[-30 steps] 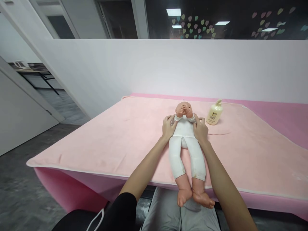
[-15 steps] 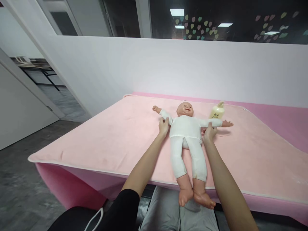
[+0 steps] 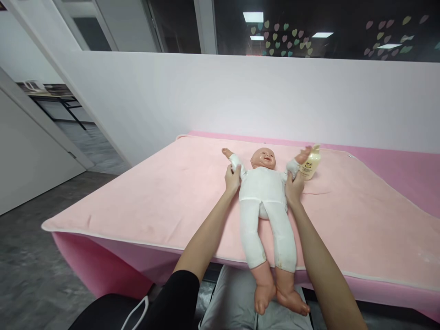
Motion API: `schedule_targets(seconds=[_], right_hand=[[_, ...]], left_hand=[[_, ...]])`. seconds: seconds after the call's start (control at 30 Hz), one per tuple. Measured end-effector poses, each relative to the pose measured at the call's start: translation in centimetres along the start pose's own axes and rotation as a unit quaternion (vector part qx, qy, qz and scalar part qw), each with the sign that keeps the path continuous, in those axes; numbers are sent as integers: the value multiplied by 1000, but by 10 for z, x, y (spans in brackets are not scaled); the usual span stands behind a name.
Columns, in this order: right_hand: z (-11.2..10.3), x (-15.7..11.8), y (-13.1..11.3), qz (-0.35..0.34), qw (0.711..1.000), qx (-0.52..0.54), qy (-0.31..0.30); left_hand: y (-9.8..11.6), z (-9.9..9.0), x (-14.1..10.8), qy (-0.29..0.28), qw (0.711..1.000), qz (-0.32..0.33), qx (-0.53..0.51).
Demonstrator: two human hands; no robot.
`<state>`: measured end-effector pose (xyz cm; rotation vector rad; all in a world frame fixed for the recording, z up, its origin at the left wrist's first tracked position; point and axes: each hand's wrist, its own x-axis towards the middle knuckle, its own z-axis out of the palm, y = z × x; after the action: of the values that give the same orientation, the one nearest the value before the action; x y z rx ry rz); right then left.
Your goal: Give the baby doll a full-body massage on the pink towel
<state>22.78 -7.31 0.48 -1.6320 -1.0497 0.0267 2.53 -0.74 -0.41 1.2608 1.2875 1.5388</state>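
Observation:
A baby doll (image 3: 264, 185) with a white cloth body lies face up on a pink padded mat (image 3: 144, 197). Its head points to the wall, and its feet hang over the near edge above my lap. My left hand (image 3: 233, 179) is closed around the doll's arm on the left, which is raised outward. On the other side, my right hand (image 3: 294, 185) grips the doll's other arm, bent upward with its hand in front of a pale yellow bottle (image 3: 310, 165). Some of my fingers are hidden behind the doll's sleeves.
A white wall (image 3: 220, 96) rises behind the mat, with a dark window (image 3: 326, 27) above it. Pink cloth (image 3: 103, 261) drapes down the table's near side. A door (image 3: 30, 146) stands to the left, and a black chair (image 3: 106, 314) is at lower left.
The doll's arm on the right has swung from stretched sideways to bent upward, in front of the bottle. The doll's body and feet have slid slightly toward me.

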Motion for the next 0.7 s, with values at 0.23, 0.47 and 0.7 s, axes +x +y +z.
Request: schedule_targets(seconds=[0.23,0.47,0.7], right_hand=[[-3,1,6,-3,965,-168,-202],[-2,7,20,80,982,-67,-156],[-1,11,20,269,879,353,-175]], left_hand=[[4,-2,-2,-117,974,29,189],[-3,-1,5,-109,983,7,149],[4,-1,3,-172,956,-89,-223]])
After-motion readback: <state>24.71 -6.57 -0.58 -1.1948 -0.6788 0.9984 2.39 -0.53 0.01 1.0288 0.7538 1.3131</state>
